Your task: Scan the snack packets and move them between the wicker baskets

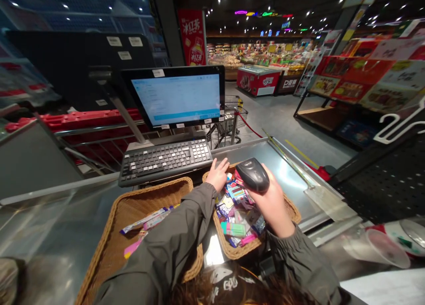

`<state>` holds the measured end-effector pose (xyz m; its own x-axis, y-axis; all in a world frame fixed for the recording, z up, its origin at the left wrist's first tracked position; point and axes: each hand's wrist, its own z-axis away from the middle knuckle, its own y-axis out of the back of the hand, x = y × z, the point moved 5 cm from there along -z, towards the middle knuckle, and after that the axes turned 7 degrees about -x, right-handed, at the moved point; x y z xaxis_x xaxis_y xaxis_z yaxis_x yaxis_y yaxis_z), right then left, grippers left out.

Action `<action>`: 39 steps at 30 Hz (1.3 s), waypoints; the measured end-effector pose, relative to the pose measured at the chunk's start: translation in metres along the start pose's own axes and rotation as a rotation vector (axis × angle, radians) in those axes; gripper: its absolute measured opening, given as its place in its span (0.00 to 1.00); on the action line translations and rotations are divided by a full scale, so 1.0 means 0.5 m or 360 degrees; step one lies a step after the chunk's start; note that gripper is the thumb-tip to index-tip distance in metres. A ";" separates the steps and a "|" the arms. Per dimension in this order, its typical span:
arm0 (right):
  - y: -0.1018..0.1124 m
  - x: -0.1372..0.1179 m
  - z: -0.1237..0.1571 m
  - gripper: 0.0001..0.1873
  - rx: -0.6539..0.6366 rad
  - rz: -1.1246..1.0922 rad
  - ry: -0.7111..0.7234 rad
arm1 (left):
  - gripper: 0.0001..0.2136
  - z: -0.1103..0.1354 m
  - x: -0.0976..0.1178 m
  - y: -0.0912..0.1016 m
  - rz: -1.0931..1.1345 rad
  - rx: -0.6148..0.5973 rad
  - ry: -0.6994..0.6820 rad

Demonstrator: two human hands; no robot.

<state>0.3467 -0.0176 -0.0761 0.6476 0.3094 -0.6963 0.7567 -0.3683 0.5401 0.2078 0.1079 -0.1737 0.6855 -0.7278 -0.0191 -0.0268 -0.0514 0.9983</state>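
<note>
My right hand [274,205] is wrapped round a black handheld barcode scanner [253,174], raised over the right wicker basket [236,253]. In that basket lie many small packaged sweets [237,196] and a green-and-pink item [233,229]. My left hand [218,175] has its fingers stretched out over the basket's far left corner, near the right end of the keyboard [166,159]; nothing shows in it. Under my left forearm, the larger left wicker basket [113,225] holds a few long thin packets [146,220] and a pink-and-yellow packet [133,248]. My sleeve hides part of it.
A lit monitor [179,97] stands behind the keyboard, with a second dark screen [79,70] to its left. Both baskets rest on a metal counter [49,225]. Plastic cups [381,247] stand at the right. A shopping cart [229,119] is beyond the counter.
</note>
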 end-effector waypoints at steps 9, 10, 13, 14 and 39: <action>0.006 0.031 -0.008 0.30 0.0028 -0.0102 -0.0102 | 0.10 -0.015 -0.008 0.014 0.0204 0.0111 0.0101; 0.009 0.032 -0.007 0.32 0.0036 -0.0118 -0.0130 | 0.10 -0.012 -0.012 0.025 0.0235 0.0137 0.0140; 0.019 0.032 -0.002 0.33 0.0045 -0.0126 -0.0185 | 0.08 0.009 -0.036 0.070 0.0396 0.0197 0.0269; 0.022 0.031 0.000 0.32 0.0056 -0.0115 -0.0185 | 0.07 0.019 -0.048 0.087 0.0456 0.0212 0.0302; -0.102 -0.275 0.039 0.17 -0.0284 0.0343 0.0753 | 0.06 0.416 -0.228 0.431 0.0676 0.1033 0.0702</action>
<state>0.2174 -0.0587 -0.0171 0.7282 0.6187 -0.2947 0.5790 -0.3253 0.7476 -0.0275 0.0379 0.0323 0.7380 -0.4513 0.5016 -0.6571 -0.3117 0.6863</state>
